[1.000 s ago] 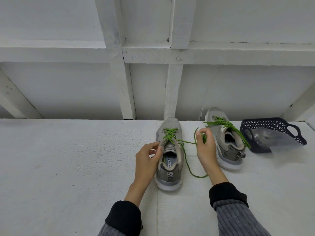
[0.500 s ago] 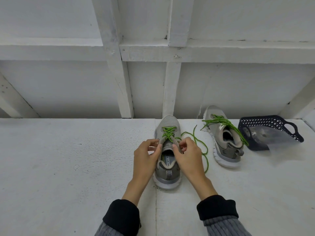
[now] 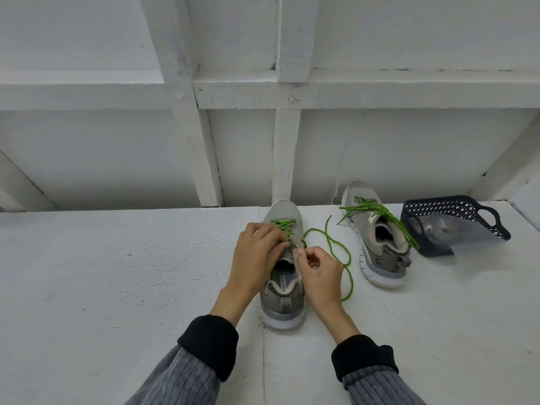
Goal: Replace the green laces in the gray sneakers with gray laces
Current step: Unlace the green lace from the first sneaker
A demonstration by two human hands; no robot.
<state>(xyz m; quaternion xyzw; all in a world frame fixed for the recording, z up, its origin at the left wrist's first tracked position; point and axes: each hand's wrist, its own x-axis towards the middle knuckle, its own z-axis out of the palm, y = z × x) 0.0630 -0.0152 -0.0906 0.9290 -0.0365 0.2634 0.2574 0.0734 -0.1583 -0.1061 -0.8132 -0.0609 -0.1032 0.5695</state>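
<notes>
A gray sneaker (image 3: 282,290) is stood on the white table (image 3: 117,273), heel toward the viewer and toe toward the white panelled wall (image 3: 380,159). Its green lace (image 3: 340,252) is still threaded through the upper eyelets, while a long loose end is trailed in loops over the table to the right of the shoe. The left hand (image 3: 255,260) is laid over the left side of the shoe's throat, with its fingers curled and pinched on the lace at the crossings. The right hand (image 3: 320,271) is held just beside it at the tongue, its thumb and forefinger closed together in a pinch on the tongue's edge or the lace there; which of the two is gripped cannot be told. A second gray sneaker (image 3: 377,241) is set well to the right, tilted, with its own green lace (image 3: 377,213) fully threaded and its ends draped over the collar. Just beyond it, a dark perforated basket (image 3: 455,211) is tipped on its side, with a clear plastic bag (image 3: 438,232) spilled from its mouth.
</notes>
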